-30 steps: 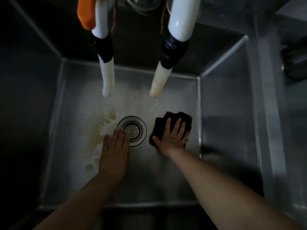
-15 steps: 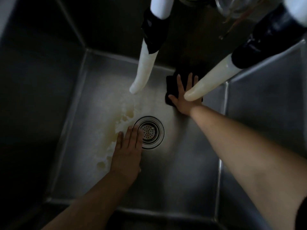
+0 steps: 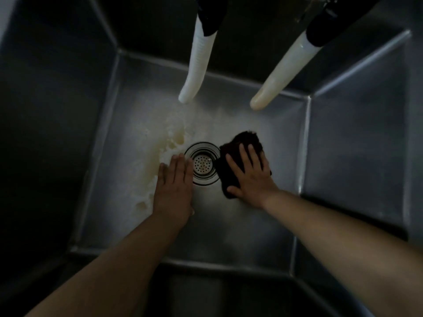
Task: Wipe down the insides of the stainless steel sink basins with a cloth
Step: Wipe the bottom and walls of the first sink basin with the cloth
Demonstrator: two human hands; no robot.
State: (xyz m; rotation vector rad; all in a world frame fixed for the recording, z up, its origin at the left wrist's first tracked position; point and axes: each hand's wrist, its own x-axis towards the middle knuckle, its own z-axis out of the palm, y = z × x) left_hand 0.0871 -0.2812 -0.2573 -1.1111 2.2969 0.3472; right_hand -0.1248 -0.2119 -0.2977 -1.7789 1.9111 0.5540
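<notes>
You are looking straight down into a deep, square stainless steel sink basin (image 3: 251, 236), dimly lit, its dark walls sloping to a paler floor. A cloudy whitish-yellow film of residue (image 3: 160, 147) spreads across the left and far part of that floor, from below the spouts down past your left fingertips.

Two long white flexible tap spouts hang in from the top edge, each with a black collar higher up: the left spout (image 3: 196, 67) drops almost straight, the right spout (image 3: 283, 74) slants down and to the left. Neither touches the floor.

Your right hand (image 3: 249, 177) lies flat with fingers straight and slightly fanned, pressing the dark, crumpled square cloth (image 3: 238, 152) against the basin floor. The cloth sits just right of the drain, its left edge touching or nearly touching the drain ring, and it shows beyond your fingertips and beside your thumb.

Your left hand (image 3: 174, 186) rests palm-down on the floor with fingers straight and held together, holding nothing, its fingertips at the left rim of the drain.

The round perforated metal drain strainer (image 3: 202, 165) sits between your two hands.
</notes>
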